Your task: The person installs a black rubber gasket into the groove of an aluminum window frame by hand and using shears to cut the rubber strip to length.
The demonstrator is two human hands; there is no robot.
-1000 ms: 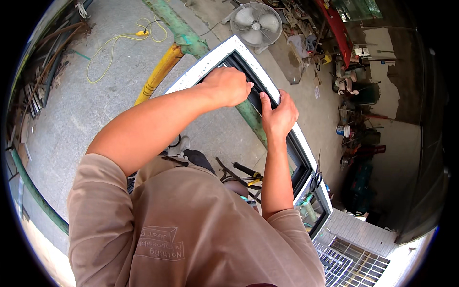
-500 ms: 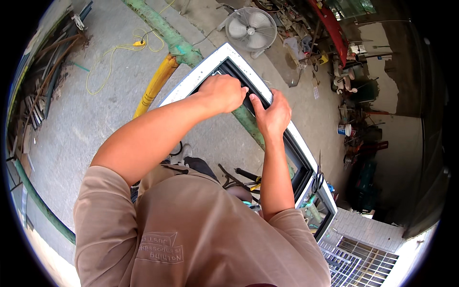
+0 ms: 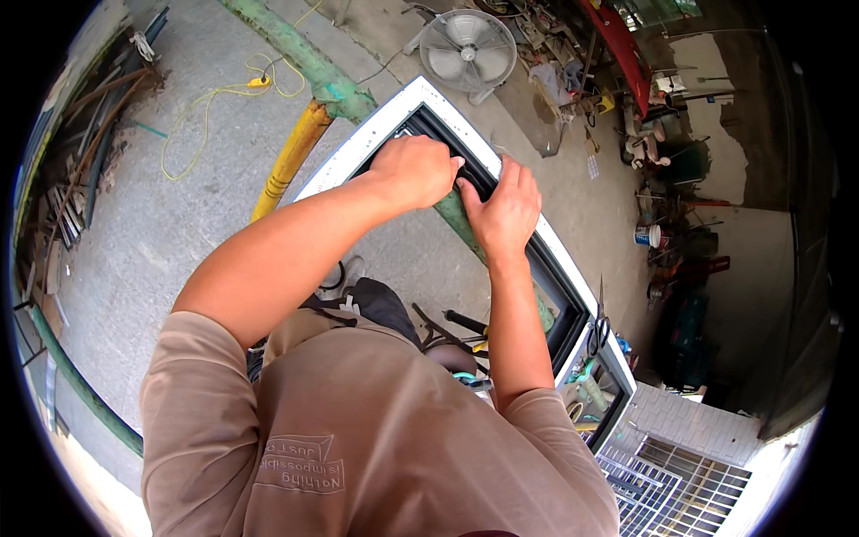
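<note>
A white window frame with a dark inner channel is in front of me, its top corner pointing away. My left hand is closed over the frame's inner edge near that corner, pressed against the black rubber strip lining it; its fingertips are mostly hidden. Close beside it, my right hand grips the right-hand bar, thumb on the inner side and fingers over the top. Black-handled scissors rest at the frame's lower right corner.
Beneath the frame runs a green beam, joined by a yellow post. A floor fan stands beyond the corner, and a yellow cord lies on the concrete. Scrap bars lean at left; metal grilles lie lower right.
My right hand has shifted slightly up and left along the bar, and its fingers sit more over the top. My left hand stays nearly in place.
</note>
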